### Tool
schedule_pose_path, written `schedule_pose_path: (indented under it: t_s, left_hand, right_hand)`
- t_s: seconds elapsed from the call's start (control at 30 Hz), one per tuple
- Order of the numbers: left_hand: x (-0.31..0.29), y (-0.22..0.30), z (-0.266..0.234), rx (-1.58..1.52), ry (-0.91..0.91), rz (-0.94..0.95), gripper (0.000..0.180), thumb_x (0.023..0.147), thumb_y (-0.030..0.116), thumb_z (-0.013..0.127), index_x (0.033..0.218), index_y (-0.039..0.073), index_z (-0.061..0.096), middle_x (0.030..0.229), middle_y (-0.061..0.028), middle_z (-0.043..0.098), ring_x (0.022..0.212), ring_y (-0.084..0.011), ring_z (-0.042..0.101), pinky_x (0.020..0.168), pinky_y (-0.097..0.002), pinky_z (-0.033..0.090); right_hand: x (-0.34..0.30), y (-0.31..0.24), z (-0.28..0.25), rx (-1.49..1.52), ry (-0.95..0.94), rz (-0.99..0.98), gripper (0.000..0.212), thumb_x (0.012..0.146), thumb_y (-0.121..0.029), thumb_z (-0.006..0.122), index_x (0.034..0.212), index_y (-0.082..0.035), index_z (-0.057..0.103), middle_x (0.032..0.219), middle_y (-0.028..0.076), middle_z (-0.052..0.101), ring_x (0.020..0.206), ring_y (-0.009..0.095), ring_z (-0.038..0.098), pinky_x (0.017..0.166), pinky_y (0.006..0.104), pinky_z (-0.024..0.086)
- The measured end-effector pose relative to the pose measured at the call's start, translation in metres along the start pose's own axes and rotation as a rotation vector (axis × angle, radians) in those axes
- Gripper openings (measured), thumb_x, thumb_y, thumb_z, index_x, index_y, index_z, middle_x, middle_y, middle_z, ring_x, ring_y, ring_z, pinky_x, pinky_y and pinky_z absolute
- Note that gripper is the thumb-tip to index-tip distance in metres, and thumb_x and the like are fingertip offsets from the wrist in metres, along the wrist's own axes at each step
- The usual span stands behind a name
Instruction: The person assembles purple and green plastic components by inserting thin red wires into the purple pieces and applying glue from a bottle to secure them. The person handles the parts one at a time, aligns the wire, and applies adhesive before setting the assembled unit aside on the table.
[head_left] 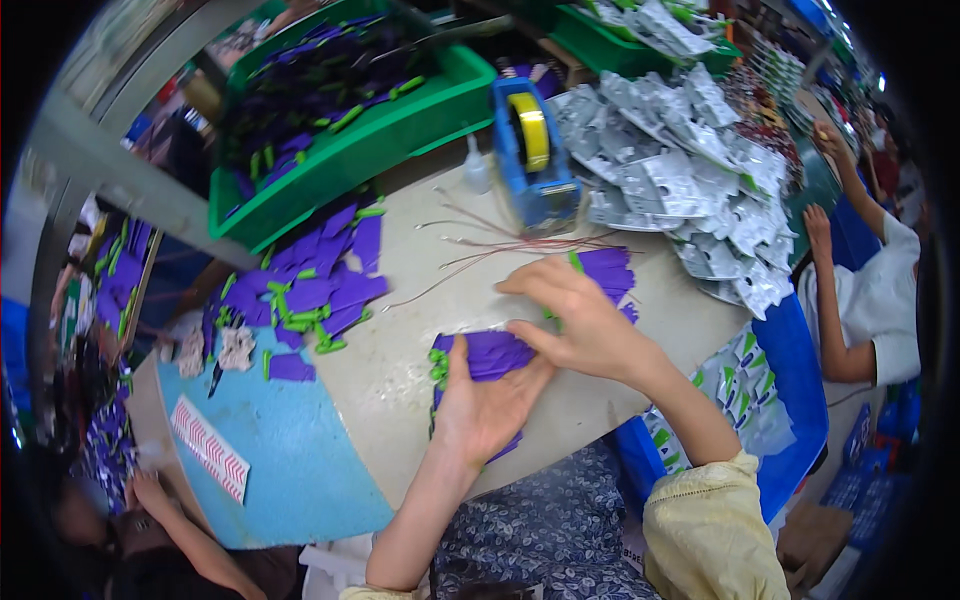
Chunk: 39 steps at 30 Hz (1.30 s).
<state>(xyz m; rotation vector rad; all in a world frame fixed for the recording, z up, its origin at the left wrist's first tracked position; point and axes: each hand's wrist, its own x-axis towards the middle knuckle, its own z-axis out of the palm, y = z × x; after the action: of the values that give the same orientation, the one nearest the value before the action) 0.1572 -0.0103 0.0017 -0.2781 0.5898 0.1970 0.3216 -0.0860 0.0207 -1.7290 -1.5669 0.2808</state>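
My left hand is closed round a stack of flat purple pieces with green ends, its thumb along their left side by the green ends. Just above and to the right, my right hand hovers with thumb and forefinger apart and nothing visible between them. Beyond its knuckles lies a second purple bundle, partly hidden by the hand. Several thin reddish wires with bare tips fan out across the table past my right fingertips.
A heap of purple-green pieces lies left, below a green bin of more. Behind the wires stand a blue tape dispenser and small bottle. Silvery packs pile up right, above a blue tray. Co-workers sit both sides.
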Motion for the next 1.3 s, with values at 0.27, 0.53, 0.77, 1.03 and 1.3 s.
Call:
schedule_pose_path:
  t_s: [0.27,0.53,0.77,1.03,1.3]
  left_hand:
    - [-0.093,0.043,-0.009,1.800,0.095,0.918,0.039,0.100,0.023,0.059,0.123,-0.009,0.061,0.132,-0.0217,0.062,0.130,-0.0345,0.054,0.109,-0.0397,0.043]
    - [-0.023,0.102,-0.026,2.143,-0.160,1.075,0.025,0.083,0.007,0.074,0.107,0.000,0.071,0.115,-0.0140,0.065,0.102,-0.0280,0.063,0.083,-0.0398,0.054]
    - [-0.006,0.128,-0.013,2.140,-0.214,1.142,0.024,0.082,0.000,0.072,0.106,0.000,0.069,0.113,-0.0134,0.065,0.078,-0.0234,0.067,0.067,-0.0326,0.056]
    - [0.027,0.124,-0.007,2.149,-0.352,1.202,0.054,0.073,0.001,0.081,0.121,-0.001,0.057,0.113,-0.0150,0.065,0.092,-0.0251,0.065,0.082,-0.0339,0.055]
    - [0.027,0.127,-0.009,1.993,-0.287,1.056,0.066,0.069,0.007,0.089,0.124,0.000,0.054,0.113,-0.0150,0.068,0.098,-0.0241,0.070,0.086,-0.0330,0.059]
  right_hand:
    - [0.028,-0.004,0.053,0.086,-0.258,-0.209,0.019,0.087,-0.008,0.069,0.104,0.001,0.070,0.112,0.014,0.069,0.102,0.031,0.062,0.088,0.0410,0.052]
    - [0.099,0.000,0.117,-0.257,-0.155,-0.202,0.012,0.079,-0.005,0.073,0.087,0.002,0.067,0.091,0.016,0.064,0.090,0.034,0.062,0.079,0.0433,0.052]
    - [0.067,-0.139,-0.041,-0.298,0.176,-0.269,0.024,0.076,0.008,0.069,0.097,-0.003,0.066,0.095,0.013,0.070,0.084,0.029,0.070,0.072,0.0376,0.055]
    - [0.039,-0.034,0.040,-0.094,0.084,0.177,0.006,0.077,0.000,0.073,0.083,0.001,0.071,0.078,0.012,0.063,0.068,0.033,0.065,0.061,0.0366,0.052]
    - [0.081,0.002,0.061,0.059,-0.264,0.257,0.009,0.075,-0.002,0.075,0.082,0.003,0.072,0.078,0.017,0.065,0.070,0.033,0.065,0.066,0.0407,0.051]
